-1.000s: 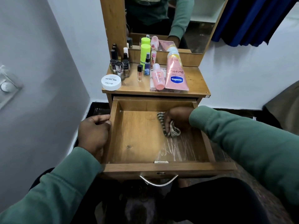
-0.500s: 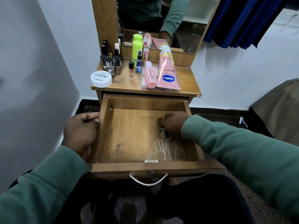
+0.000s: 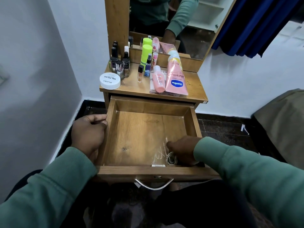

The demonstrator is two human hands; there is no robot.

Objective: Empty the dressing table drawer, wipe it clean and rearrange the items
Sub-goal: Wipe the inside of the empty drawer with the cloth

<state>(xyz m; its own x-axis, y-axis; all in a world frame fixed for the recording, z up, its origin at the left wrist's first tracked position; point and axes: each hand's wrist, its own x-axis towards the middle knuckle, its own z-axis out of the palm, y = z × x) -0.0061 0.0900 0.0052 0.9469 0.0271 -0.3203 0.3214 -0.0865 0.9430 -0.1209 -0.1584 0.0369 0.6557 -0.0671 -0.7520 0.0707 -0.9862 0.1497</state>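
Note:
The wooden drawer (image 3: 141, 134) is pulled out and holds nothing but my right hand (image 3: 182, 149) and a striped cloth (image 3: 171, 159). That hand presses the bunched cloth onto the drawer floor at the front right corner, beside pale streaks on the wood. My left hand (image 3: 88, 134) grips the drawer's left wall from outside. On the dressing table top (image 3: 192, 86) stand the taken-out items: a white round tub (image 3: 109, 80), several dark nail polish bottles (image 3: 119, 65), a lime green spray can (image 3: 146, 54), a pink Vaseline tube (image 3: 176, 78) and a small pink bottle (image 3: 158, 79).
A mirror (image 3: 166, 18) rises behind the table top and reflects the person's sleeve. A white wall closes in on the left, a blue curtain (image 3: 256, 23) hangs at upper right, and a brown padded seat (image 3: 283, 125) is at the right. A metal handle (image 3: 153, 185) hangs from the drawer front.
My right hand has dragged the cloth from the middle right of the drawer floor toward the front right corner. The left hand has kept its hold on the left wall.

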